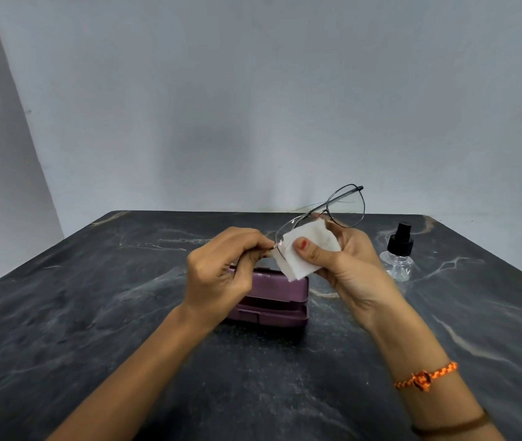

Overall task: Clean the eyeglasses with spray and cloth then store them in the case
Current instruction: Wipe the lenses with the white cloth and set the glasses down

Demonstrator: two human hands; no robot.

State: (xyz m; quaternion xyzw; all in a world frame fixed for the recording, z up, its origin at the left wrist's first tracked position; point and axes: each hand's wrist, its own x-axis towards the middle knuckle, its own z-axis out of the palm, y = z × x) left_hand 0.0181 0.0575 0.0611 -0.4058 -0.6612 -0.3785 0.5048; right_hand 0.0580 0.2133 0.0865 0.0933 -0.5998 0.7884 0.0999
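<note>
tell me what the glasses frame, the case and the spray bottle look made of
Glasses: thin dark wire rims, likely metal, with clear lenses.
Case: purple, smooth with a soft sheen and moulded edges, probably hard plastic.
Spray bottle: see-through body, clear plastic by the look, though glass cannot be ruled out; black matte pump top, likely plastic.

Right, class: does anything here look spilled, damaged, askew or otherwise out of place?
Nothing stands out. The spray bottle stands upright on the dark marble table with no puddle visible. The left hand pinches the eyeglasses while the right hand presses the white cloth on a lens. The purple case looks intact.
</note>
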